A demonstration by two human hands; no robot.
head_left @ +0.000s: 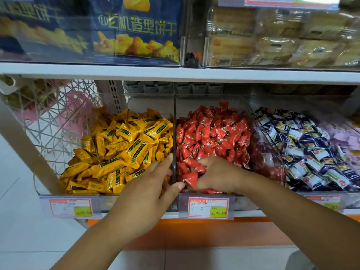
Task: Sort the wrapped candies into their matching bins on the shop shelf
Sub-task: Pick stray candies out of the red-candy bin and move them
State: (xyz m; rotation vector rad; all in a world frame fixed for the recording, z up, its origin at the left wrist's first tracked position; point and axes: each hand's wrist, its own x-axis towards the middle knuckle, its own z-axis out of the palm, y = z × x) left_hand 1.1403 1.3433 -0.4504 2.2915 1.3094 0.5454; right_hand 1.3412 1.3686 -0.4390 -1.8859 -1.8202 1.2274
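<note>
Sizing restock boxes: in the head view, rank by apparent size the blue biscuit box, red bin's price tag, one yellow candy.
1. blue biscuit box
2. red bin's price tag
3. yellow candy
The tag sits nearest the camera, so its lead over the candy is unsure.

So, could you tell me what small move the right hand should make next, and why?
Probably open the right hand and let go: its fingers curl round red candies already over the red bin, where they match.
</note>
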